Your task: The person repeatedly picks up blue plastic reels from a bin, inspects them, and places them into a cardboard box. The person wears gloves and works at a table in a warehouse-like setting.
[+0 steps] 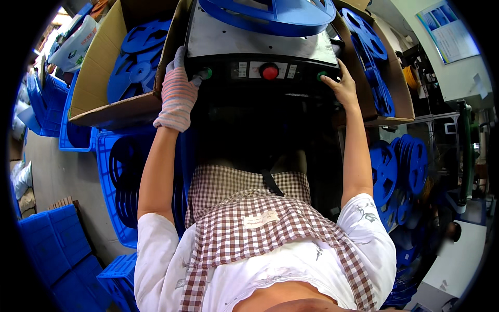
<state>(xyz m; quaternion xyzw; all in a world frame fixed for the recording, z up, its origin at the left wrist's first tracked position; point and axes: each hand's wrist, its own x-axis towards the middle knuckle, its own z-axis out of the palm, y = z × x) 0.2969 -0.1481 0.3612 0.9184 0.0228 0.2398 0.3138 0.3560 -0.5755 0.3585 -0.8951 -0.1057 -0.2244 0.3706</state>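
My left hand (178,96), in a striped knit glove, lies along the left side of a machine's black front panel (236,86). Its fingers are stretched out and the thumb reaches the left green button (207,73). My bare right hand (343,86) is at the panel's right end, fingers spread toward the machine's edge, thumb at the right green button (320,76). Between the hands sits a red button (269,72). On the machine's pale metal top (218,39) rests a blue plastic reel (244,22), cut off by the upper edge. Neither hand holds a loose thing.
Cardboard boxes of blue reels flank the machine, one box (88,86) at left and another (403,99) at right. A blue crate (106,182) with dark reels stands by my left arm. More blue reels (413,164) stand at right. Stacked blue crates (57,234) are at lower left.
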